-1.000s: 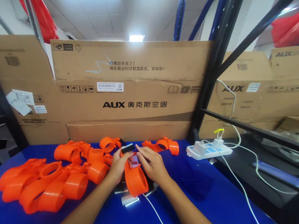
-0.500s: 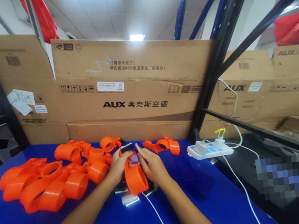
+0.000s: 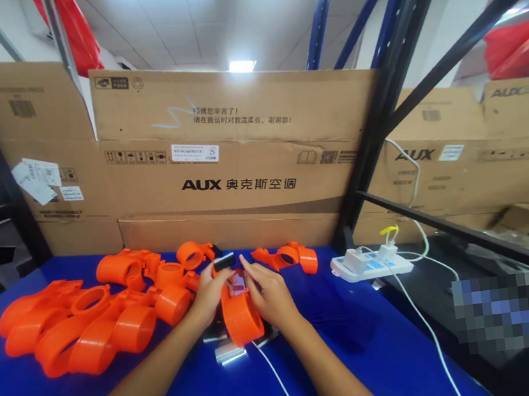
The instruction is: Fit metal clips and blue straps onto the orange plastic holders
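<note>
An orange plastic part (image 3: 239, 317) with a round ring end lies on the blue table (image 3: 350, 342) between my hands. My left hand (image 3: 211, 292) grips its left side, fingers curled around the upper end near a small black piece (image 3: 223, 262). My right hand (image 3: 269, 292) holds the right side, its fingertips pinched at a small pinkish component (image 3: 238, 282) set in the part. A white cable (image 3: 278, 379) runs from under the part toward me.
A pile of several orange plastic parts (image 3: 86, 316) covers the table's left. Another orange part (image 3: 291, 256) lies behind my right hand. A white power strip (image 3: 369, 263) with chargers sits at the right. Cardboard boxes (image 3: 221, 158) wall the back; dark rack posts (image 3: 371, 127) rise at right.
My hands stay on the orange part; the fingertips have shifted slightly around the small component. Nothing else has moved.
</note>
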The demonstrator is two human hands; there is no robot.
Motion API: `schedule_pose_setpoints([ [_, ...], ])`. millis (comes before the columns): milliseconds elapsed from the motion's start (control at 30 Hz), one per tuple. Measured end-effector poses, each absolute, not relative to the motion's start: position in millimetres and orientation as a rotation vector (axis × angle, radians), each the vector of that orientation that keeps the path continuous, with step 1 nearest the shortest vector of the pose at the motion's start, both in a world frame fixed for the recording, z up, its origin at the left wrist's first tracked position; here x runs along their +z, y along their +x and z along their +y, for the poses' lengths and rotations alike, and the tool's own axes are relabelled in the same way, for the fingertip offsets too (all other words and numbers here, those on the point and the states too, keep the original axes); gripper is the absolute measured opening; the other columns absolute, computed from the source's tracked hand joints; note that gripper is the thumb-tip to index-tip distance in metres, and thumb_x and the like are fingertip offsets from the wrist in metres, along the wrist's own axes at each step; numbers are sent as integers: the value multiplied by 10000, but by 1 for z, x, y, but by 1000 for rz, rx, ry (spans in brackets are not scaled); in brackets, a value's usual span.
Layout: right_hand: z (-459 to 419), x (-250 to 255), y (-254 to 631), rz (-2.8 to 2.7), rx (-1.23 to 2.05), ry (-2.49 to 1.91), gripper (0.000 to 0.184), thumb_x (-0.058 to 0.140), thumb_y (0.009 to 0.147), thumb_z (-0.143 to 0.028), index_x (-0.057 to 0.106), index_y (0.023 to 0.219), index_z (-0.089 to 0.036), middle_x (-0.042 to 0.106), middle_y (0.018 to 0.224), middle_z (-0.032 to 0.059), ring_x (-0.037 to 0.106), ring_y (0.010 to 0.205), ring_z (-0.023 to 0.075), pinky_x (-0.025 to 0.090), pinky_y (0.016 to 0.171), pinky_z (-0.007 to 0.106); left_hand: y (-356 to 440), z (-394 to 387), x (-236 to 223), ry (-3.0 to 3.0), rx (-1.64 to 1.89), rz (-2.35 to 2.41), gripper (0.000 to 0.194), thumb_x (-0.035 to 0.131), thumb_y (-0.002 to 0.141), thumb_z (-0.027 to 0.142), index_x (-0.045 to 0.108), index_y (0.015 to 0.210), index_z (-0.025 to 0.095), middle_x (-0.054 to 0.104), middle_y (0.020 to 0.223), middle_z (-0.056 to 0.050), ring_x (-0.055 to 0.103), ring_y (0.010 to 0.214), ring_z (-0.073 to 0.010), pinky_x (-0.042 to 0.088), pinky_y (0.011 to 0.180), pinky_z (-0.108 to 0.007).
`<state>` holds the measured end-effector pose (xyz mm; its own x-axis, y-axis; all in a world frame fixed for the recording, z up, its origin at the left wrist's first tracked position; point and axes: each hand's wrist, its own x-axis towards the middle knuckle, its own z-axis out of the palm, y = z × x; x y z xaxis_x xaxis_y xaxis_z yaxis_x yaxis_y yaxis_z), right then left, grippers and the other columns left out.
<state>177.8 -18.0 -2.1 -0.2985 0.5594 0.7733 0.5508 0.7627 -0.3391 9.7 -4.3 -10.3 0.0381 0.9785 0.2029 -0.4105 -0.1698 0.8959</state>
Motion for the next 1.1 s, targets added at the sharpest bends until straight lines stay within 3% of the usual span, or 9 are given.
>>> schedule_pose_setpoints([
  [267, -20, 3, 181, -1801, 220, -864, 461, 538, 959, -202, 682, 1394, -256, 750, 965, 68, 673, 768, 200, 587, 725, 335, 10, -6, -6, 1020, 1408, 695, 276, 821, 719, 312, 641, 885, 185, 663, 669, 21, 561, 474, -110, 456, 505, -241],
  [367, -20, 6, 181, -1663, 410, -843, 429, 548, 981, -269, 670, 1391, -237, 763, 1024, 79, 703, 833, 216, 596, 747, 346, 11, -9, -1, 1018, 1345, 649, 452, 860, 681, 302, 654, 1071, 204, 682, 708, 23, 585, 494, -124, 472, 523, -249],
  [500, -21, 15, 181, -1635, 706, -784, 423, 541, 1032, -431, 644, 1398, -247, 759, 944, 62, 724, 857, 236, 610, 766, 364, 12, -15, 1, 1027, 1203, 572, 697, 872, 703, 327, 576, 1326, 229, 658, 624, 29, 648, 533, -181, 500, 546, -266],
  [667, -25, 23, 180, -1660, 899, -675, 421, 567, 1015, -520, 676, 1329, -261, 764, 1145, 89, 718, 1111, 294, 610, 902, 416, 12, -22, 0, 1065, 1115, 505, 867, 848, 762, 331, 434, 1517, 238, 682, 627, 1, 650, 501, -200, 510, 521, -280],
  [733, -26, 22, 179, -1646, 933, -671, 414, 569, 1014, -520, 656, 1327, -262, 763, 1157, 93, 735, 1058, 287, 624, 844, 403, 12, -22, 0, 1060, 1119, 493, 883, 855, 763, 322, 425, 1532, 261, 719, 740, -24, 675, 543, -202, 546, 552, -300],
  [800, -25, 20, 178, -1633, 909, -709, 416, 577, 1011, -522, 624, 1330, -259, 763, 1119, 96, 743, 972, 268, 624, 770, 373, 13, -22, 0, 1070, 1142, 483, 884, 894, 715, 270, 480, 1496, 297, 747, 1008, -71, 714, 650, -196, 592, 626, -322],
  [900, -22, 14, 175, -1620, 813, -752, 449, 632, 978, -538, 598, 1313, -241, 748, 1102, 105, 728, 968, 257, 612, 794, 364, 13, -20, 0, 1126, 1183, 452, 832, 942, 641, 190, 596, 1390, 296, 636, 1360, -110, 741, 913, -226, 626, 798, -361],
  [1000, -21, 12, 175, -1595, 779, -753, 448, 672, 955, -531, 601, 1284, -236, 730, 1135, 108, 707, 1024, 258, 593, 868, 376, 13, -19, 0, 1161, 1198, 434, 711, 934, 688, 236, 645, 1338, 270, 590, 1425, -123, 729, 1021, -255, 621, 863, -380],
  [1100, -22, 14, 176, -1558, 841, -738, 410, 641, 974, -524, 609, 1274, -247, 722, 1108, 87, 699, 1003, 250, 583, 863, 371, 12, -19, -1, 1153, 1186, 448, 658, 906, 743, 313, 643, 1344, 266, 605, 1411, -130, 753, 887, -228, 629, 794, -374],
])
